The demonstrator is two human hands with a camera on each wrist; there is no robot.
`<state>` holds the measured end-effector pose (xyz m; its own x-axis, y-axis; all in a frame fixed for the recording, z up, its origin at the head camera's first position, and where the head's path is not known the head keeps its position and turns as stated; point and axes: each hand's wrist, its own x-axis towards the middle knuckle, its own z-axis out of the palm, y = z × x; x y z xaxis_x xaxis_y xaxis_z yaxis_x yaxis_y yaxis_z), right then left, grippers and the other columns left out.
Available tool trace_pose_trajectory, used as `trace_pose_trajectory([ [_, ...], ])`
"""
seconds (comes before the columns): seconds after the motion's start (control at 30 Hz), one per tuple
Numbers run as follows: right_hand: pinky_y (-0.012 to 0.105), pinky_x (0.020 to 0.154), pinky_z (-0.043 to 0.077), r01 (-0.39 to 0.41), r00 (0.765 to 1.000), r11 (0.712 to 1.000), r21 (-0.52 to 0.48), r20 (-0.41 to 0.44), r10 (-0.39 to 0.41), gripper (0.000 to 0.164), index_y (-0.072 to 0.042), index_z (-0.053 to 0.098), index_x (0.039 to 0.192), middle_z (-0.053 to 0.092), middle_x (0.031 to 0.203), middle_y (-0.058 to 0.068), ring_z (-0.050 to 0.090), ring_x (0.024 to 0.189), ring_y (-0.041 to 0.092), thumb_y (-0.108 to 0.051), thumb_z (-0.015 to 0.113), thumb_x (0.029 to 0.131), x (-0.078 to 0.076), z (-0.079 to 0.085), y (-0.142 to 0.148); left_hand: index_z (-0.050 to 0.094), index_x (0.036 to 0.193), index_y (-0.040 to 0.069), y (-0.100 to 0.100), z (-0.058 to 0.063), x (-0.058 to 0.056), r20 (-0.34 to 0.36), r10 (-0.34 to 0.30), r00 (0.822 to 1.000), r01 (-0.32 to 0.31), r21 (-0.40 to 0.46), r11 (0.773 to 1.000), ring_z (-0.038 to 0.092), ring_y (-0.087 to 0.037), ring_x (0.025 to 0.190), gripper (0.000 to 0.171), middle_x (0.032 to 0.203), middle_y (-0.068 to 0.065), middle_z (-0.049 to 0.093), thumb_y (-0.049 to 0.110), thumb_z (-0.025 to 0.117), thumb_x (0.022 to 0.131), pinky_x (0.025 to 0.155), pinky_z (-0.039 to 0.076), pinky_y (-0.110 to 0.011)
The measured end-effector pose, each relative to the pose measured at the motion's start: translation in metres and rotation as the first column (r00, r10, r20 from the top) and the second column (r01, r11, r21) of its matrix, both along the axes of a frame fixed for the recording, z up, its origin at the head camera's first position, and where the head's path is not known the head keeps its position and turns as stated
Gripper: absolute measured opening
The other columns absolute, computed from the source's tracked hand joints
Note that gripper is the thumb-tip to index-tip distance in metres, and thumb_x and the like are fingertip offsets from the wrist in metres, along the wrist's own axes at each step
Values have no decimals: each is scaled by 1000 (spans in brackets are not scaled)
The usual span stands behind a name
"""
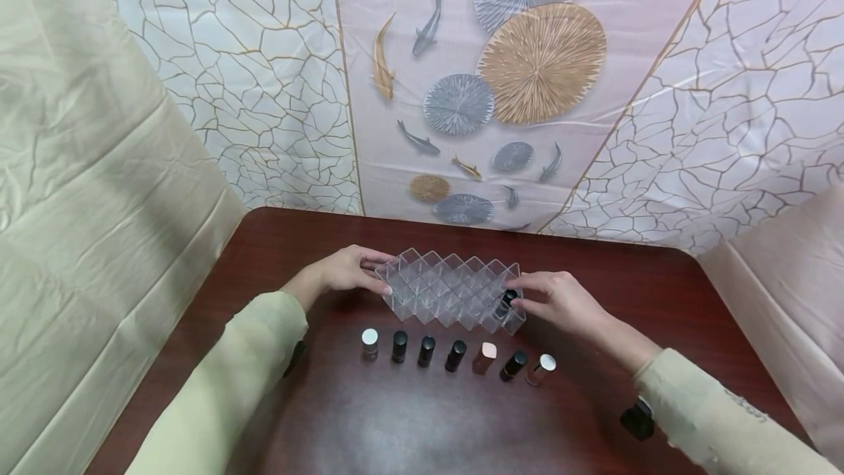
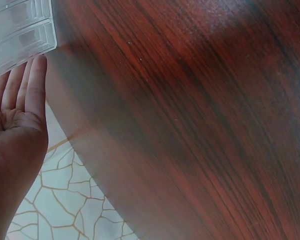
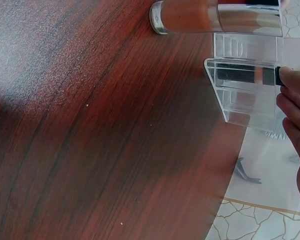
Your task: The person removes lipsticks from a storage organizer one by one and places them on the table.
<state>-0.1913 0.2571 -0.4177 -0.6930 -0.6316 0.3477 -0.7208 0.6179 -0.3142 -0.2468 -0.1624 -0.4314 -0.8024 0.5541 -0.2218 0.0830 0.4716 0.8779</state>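
Note:
A clear plastic lipstick organizer [image 1: 455, 288] with diamond-shaped compartments stands on the table. At its left end my left hand [image 1: 346, 268] holds it, thumb on the front side and fingers toward the back; in the left wrist view the fingers [image 2: 36, 85] lie fairly straight along its end. My right hand [image 1: 560, 300] is at the right end, where it pinches the top of a black lipstick [image 1: 506, 300] standing in an end compartment. Through the clear wall in the right wrist view, the lipstick's dark body [image 3: 235, 74] shows, with the thumb at its top.
In front of the organizer stands a row of several cosmetic tubes: a white-topped one [image 1: 370, 343], black lipsticks [image 1: 427, 350], a pink-capped one [image 1: 485, 358] and a brownish tube with a light top [image 1: 541, 369]. Patterned cloth [image 1: 283, 79] hangs behind the dark red wooden table [image 1: 395, 424].

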Motion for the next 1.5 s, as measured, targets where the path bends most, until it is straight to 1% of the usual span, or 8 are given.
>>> trace_pose_trajectory([
  [0.17,49,86,63,-4,1000,1000,7,-27,5,28,-5,82,114,81,109,7,78,102,28,-4,86,87,1,1,-1,58,152,-1,0,0,0,0,-5,1000,5,4,1000,60,-39,138,69,145,-20,65,14,87,91,115,49,-47],
  [0.33,47,86,63,8,1000,1000,0,-16,-8,27,-6,82,114,82,108,4,78,101,25,-4,86,87,2,3,-2,57,152,-1,1,1,0,-3,-8,1000,8,4,1000,61,-39,138,69,144,-21,66,13,87,91,115,49,-48],
  [0.67,39,79,63,20,1000,998,-61,-3,-20,29,-4,82,113,82,105,0,78,96,18,1,88,85,4,13,-2,57,152,0,0,1,0,-3,2,1000,-2,-9,1000,61,-39,138,70,145,-20,66,14,87,91,117,47,-49],
  [0.97,33,80,63,83,995,993,-83,56,-79,29,-9,83,114,82,105,-2,78,95,14,-1,87,86,8,24,1,57,153,0,0,1,1,-3,1,1000,-1,-21,1000,59,-40,140,69,148,-20,63,15,86,92,117,47,-49],
  [1.17,37,83,64,126,989,989,-74,93,-118,30,-9,83,117,82,110,-2,77,98,12,-3,86,88,11,33,4,57,152,-1,1,4,2,-1,2,1000,-2,-18,1000,59,-40,140,69,148,-20,63,15,86,92,117,47,-49],
  [1.27,38,84,63,133,989,988,-73,76,-127,31,-10,83,117,82,110,-1,77,98,13,-3,86,87,12,36,6,57,152,-1,1,4,3,2,3,1000,-3,-15,1000,59,-39,139,69,148,-20,63,14,86,92,117,47,-49],
  [1.33,34,85,62,134,990,988,-77,58,-129,31,-11,83,117,82,110,-1,77,99,14,-3,87,87,12,38,7,57,152,-1,1,4,3,3,4,1000,-4,-13,1000,59,-40,139,69,148,-21,63,13,86,92,116,48,-49],
  [1.5,15,86,56,113,994,989,-98,6,-113,32,-11,83,115,82,107,-1,78,97,15,-2,88,85,13,45,8,56,152,-2,1,4,3,2,1,1000,-1,-9,1000,60,-40,138,69,146,-21,65,13,86,92,116,48,-49],
])
